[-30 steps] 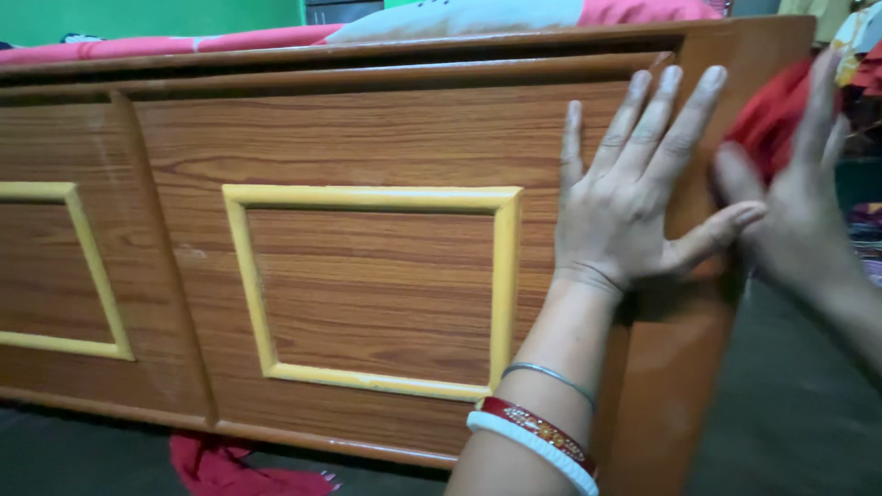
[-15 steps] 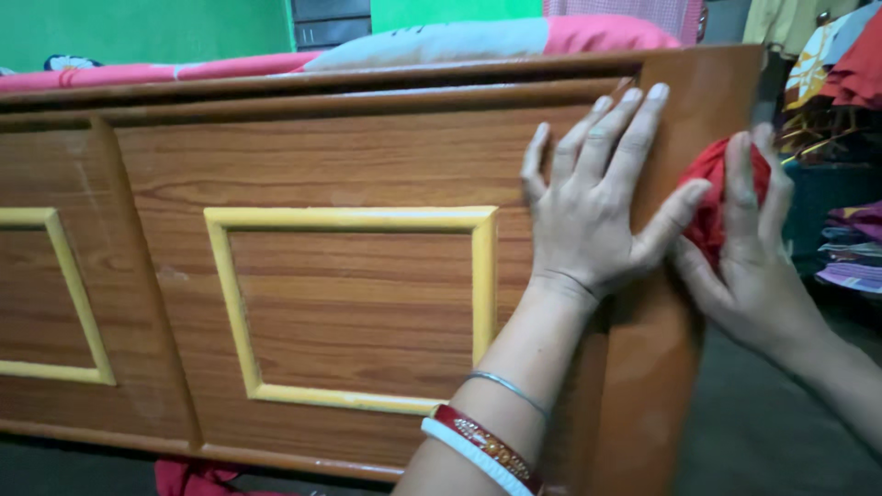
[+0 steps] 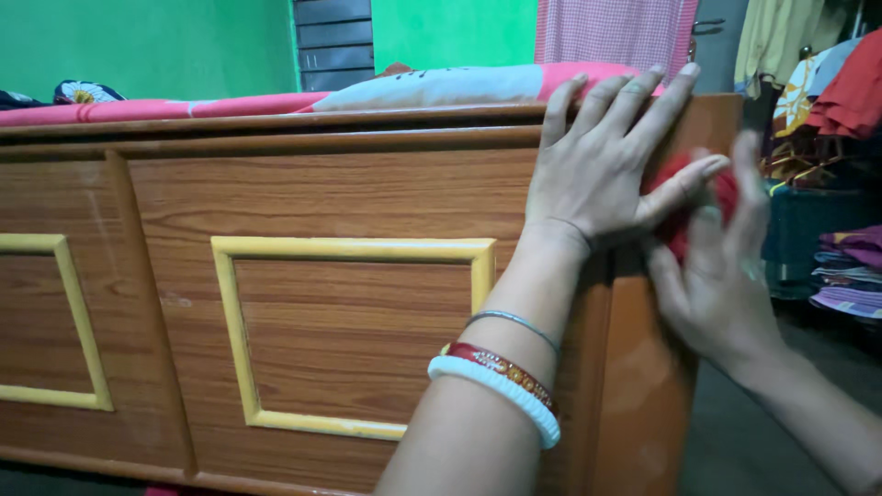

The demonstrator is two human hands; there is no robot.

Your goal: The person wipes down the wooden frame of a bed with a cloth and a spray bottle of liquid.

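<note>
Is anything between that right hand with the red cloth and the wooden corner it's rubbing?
Nothing visible. The right hand presses the red cloth straight against the corner post. The left hand lies flat on the wooden panel beside it, not across it.

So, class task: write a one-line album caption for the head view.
Left hand flat on a wooden bed panel while right hand presses a red cloth against its corner.

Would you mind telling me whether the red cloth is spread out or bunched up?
Bunched up: the red cloth shows as a small wad pressed under the right hand against the wooden corner post.
</note>
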